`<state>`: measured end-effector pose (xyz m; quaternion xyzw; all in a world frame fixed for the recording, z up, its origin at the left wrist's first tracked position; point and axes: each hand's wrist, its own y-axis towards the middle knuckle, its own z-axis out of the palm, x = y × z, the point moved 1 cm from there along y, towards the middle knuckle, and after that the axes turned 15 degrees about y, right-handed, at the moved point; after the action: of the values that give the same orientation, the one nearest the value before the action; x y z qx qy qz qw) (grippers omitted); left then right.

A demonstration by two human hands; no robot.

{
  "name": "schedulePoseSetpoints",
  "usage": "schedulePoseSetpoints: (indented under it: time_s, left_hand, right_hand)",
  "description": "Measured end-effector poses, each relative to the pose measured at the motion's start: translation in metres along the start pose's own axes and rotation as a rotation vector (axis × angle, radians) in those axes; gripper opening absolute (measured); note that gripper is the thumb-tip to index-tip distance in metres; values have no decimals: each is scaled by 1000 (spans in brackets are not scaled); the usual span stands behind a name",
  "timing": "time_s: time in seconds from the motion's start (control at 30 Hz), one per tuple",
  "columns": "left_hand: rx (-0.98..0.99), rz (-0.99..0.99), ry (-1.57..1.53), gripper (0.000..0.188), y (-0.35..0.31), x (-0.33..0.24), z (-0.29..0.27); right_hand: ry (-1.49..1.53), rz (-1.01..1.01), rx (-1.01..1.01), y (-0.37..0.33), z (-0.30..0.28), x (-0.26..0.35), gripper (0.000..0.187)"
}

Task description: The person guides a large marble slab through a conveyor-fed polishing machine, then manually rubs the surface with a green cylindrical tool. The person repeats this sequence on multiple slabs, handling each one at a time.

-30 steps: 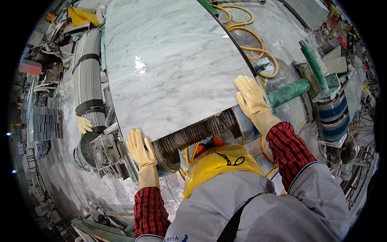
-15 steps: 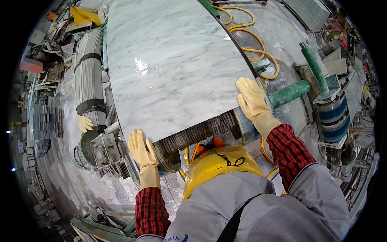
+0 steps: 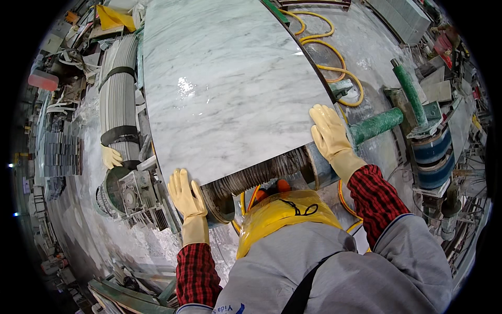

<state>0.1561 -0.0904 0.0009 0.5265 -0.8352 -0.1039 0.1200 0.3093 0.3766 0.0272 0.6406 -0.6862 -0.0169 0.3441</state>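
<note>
A large polished slab (image 3: 230,89), white with grey veins like marble, stretches away from me. My left hand (image 3: 187,198), in a cream rubber glove, lies flat at the slab's near left corner with its fingers stretched out. On the near right corner rests my right hand (image 3: 331,135), gloved the same way, fingers extended forward and palm down. Neither hand is closed around anything. Below the slab's near edge runs a dark, ribbed roller (image 3: 256,170) with round ends. A yellow apron (image 3: 282,214) covers my front.
To the left stands a strapped bundle of pale strips (image 3: 119,89); a loose cream glove (image 3: 111,156) lies by its near end, above a motor (image 3: 133,196). A green cylinder (image 3: 376,124) juts out at the right. Yellow hoses (image 3: 342,73) coil on the wet floor.
The whole view has shifted slightly right and down. Both hands stay on the same corners of the slab, with almost no change in their pose.
</note>
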Motion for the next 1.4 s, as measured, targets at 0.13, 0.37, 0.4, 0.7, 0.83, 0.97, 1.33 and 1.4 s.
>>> schedulePoseSetpoints:
  time_s: [0.13, 0.37, 0.4, 0.7, 0.83, 0.97, 1.33, 1.4]
  left_hand:
    - [0, -2, -8, 46, 0, -2, -4]
    - [-8, -8, -13, 45, -2, -4, -6]
    - [-12, -7, -12, 45, -3, -3, -4]
    - [-28, 6, 7, 46, -6, -4, -5]
    - [-40, 18, 2, 46, -7, -6, -8]
    - [-40, 21, -7, 45, -7, -7, -11]
    - [-54, 26, -7, 45, -11, -7, -11]
    - [-50, 25, -12, 45, -11, -7, -12]
  right_hand:
    - [4, -11, -19, -1, -1, 1, 44]
    - [18, -11, -16, -2, -2, 3, 45]
    - [16, -5, -15, -2, -2, 3, 45]
    - [5, 7, -19, -7, -3, 4, 44]
    - [10, 1, -20, -7, -4, 5, 43]
    - [7, 1, -21, -9, -5, 6, 42]
    - [23, 11, -10, -10, -9, 9, 44]
    - [22, 12, -10, -11, -9, 10, 44]
